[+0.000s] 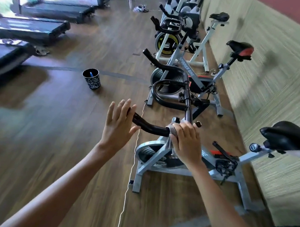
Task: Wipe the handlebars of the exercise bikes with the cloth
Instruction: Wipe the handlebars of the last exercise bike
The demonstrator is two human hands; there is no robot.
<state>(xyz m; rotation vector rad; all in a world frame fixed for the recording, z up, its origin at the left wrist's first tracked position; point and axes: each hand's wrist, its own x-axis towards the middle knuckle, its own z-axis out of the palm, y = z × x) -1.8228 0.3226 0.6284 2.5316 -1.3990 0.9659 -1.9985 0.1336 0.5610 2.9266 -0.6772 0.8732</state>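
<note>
The nearest exercise bike (238,178) has a black curved handlebar (151,128) running from its left tip to the centre post. My right hand (186,142) grips a grey cloth (171,133) wrapped round the bar near the centre post. My left hand (118,125) hovers with straight spread fingers in front of the bar's left end, and whether it touches the bar I cannot tell. The handlebar's looped front section (158,96) rises beyond. A second bike's handlebar (157,63) stands farther back in the row.
Several more bikes (173,29) line the right wall (278,61). A black patterned bin (92,78) stands on the wooden floor to the left. Treadmills (25,28) run along the left side. A thin white cord (130,175) lies on the floor beside the bikes.
</note>
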